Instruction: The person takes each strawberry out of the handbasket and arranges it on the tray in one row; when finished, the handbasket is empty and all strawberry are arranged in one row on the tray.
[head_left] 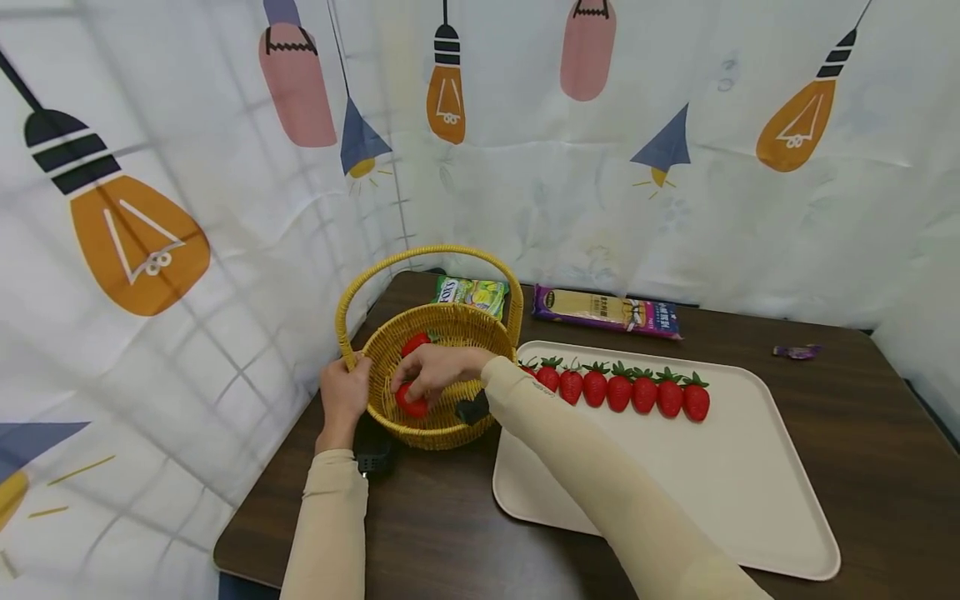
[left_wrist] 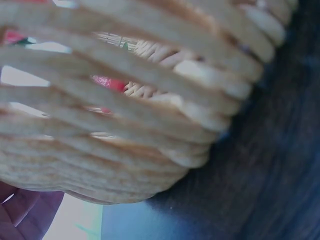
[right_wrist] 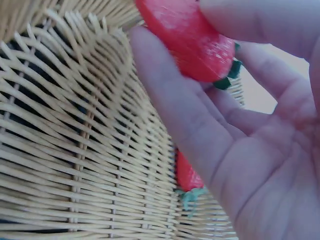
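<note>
Inside the yellow wicker basket (head_left: 438, 437), my right hand (head_left: 438, 368) pinches a red strawberry (head_left: 411, 403) between thumb and fingers. The right wrist view shows that strawberry (right_wrist: 192, 40) up close, its green leaves toward the palm. A second strawberry (head_left: 415, 343) lies in the basket beyond the hand, and it shows below the fingers in the right wrist view. My left hand (head_left: 347, 392) grips the basket's left rim at the foot of the handle. In the left wrist view the woven side (left_wrist: 125, 110) fills much of the picture, with fingers (left_wrist: 32, 215) at the lower left corner.
A white tray (head_left: 660, 475) to the right carries a row of several strawberries (head_left: 618, 392) along its far side. Behind are a green candy bag (head_left: 472, 294) and a long purple package (head_left: 607, 312). A small purple wrapper (head_left: 797, 352) lies at the right. Patterned cloth (head_left: 525, 192) borders the table.
</note>
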